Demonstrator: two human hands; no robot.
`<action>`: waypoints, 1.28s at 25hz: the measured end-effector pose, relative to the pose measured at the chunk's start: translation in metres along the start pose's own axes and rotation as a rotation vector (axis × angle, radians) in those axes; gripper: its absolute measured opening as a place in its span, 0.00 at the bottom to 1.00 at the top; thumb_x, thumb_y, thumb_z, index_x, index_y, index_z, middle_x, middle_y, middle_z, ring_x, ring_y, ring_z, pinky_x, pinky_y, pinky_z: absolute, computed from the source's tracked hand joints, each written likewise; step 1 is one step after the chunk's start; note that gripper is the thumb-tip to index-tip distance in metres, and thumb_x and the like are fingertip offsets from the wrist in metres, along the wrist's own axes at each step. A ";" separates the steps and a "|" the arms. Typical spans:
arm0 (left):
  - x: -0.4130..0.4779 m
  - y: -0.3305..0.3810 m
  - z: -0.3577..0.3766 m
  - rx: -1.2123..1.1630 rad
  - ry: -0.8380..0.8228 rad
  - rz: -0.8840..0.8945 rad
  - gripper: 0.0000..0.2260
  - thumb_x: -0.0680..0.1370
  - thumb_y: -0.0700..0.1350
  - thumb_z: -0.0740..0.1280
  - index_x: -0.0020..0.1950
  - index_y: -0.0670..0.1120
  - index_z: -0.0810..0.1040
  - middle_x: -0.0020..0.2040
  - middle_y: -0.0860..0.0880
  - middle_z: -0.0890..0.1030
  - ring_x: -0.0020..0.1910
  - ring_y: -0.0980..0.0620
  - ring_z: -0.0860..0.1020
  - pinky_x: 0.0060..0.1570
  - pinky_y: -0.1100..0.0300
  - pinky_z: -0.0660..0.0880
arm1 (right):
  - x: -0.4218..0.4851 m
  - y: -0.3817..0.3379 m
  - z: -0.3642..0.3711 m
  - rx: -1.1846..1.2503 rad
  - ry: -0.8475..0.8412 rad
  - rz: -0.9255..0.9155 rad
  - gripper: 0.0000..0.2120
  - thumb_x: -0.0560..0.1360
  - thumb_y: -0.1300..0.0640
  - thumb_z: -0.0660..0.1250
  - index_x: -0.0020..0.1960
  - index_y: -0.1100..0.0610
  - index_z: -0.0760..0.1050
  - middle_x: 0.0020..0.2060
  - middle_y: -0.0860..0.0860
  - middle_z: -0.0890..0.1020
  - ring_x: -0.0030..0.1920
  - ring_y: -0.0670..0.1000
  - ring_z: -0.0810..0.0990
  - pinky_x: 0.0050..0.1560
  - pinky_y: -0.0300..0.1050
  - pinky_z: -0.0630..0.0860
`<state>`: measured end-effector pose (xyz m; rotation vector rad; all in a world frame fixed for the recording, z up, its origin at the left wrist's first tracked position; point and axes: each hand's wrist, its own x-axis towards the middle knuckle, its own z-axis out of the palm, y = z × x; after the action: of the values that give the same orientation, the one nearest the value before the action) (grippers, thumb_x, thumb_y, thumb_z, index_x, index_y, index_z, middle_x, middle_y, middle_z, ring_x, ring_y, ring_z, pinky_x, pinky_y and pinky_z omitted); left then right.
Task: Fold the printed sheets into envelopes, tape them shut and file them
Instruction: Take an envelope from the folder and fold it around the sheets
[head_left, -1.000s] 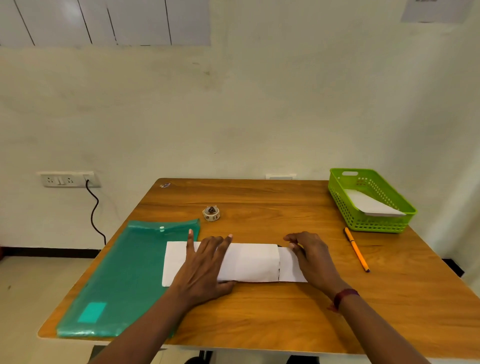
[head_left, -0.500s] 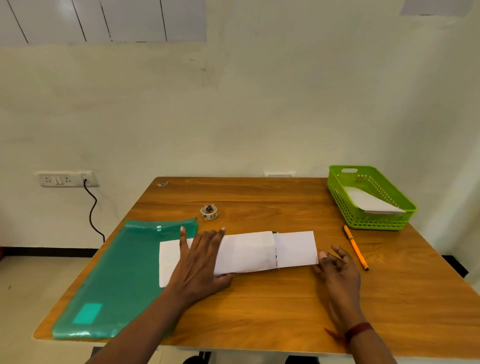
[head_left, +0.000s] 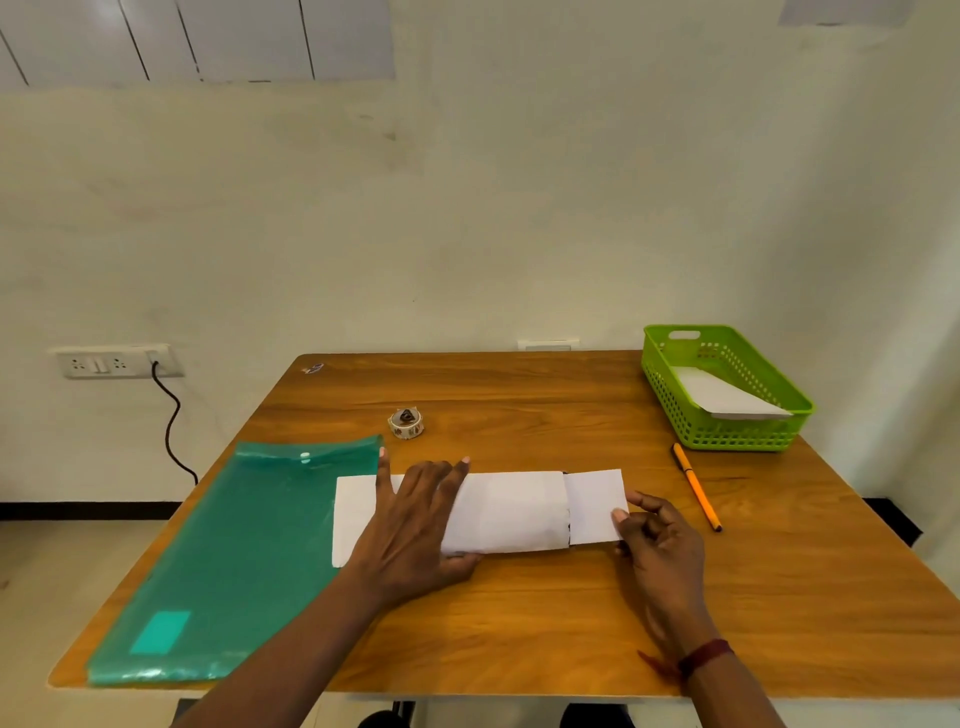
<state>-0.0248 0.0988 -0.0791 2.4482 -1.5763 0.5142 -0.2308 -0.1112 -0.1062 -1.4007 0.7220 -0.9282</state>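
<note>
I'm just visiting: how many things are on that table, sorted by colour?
White: 2, folded sheet, paper in the basket
Green: 2, folder, basket
Orange: 1, pen
Patterned: 1, tape roll
Unclear: 1, tiny scrap at far edge
Total: 7

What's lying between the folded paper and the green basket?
Only an orange pen lies there, seen in the head view.

A pale, scuffed wall (head_left: 519, 208) fills the far side. White panels (head_left: 208, 36) run along its top left. A socket strip (head_left: 104, 362) sits low on the left, a black cable (head_left: 176, 408) hanging from it toward the dark skirting (head_left: 78, 510) and light floor (head_left: 62, 571). A wooden table (head_left: 519, 623) stands against the wall.
</note>
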 end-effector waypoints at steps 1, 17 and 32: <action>0.000 0.000 0.000 0.000 -0.003 0.000 0.47 0.67 0.76 0.60 0.77 0.50 0.58 0.69 0.47 0.73 0.67 0.45 0.72 0.69 0.25 0.52 | -0.001 0.001 0.000 -0.022 -0.020 -0.015 0.12 0.75 0.60 0.71 0.57 0.50 0.78 0.39 0.48 0.84 0.41 0.45 0.82 0.39 0.41 0.78; 0.012 0.016 0.004 -0.063 0.007 -0.014 0.47 0.67 0.76 0.60 0.78 0.50 0.55 0.70 0.47 0.71 0.68 0.45 0.71 0.70 0.26 0.47 | -0.006 -0.008 0.012 -0.234 -0.270 -0.063 0.17 0.77 0.39 0.57 0.60 0.43 0.76 0.61 0.42 0.73 0.62 0.40 0.72 0.54 0.34 0.71; 0.043 0.048 -0.004 -0.387 0.217 -0.179 0.49 0.64 0.71 0.69 0.76 0.53 0.50 0.71 0.49 0.63 0.69 0.48 0.63 0.73 0.41 0.54 | 0.011 -0.065 0.031 0.048 -0.201 -0.159 0.22 0.77 0.55 0.68 0.68 0.39 0.72 0.61 0.42 0.80 0.55 0.46 0.82 0.43 0.45 0.82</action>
<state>-0.0528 0.0442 -0.0604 2.1335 -1.2247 0.3866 -0.2058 -0.1014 -0.0387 -1.4996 0.4398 -0.9065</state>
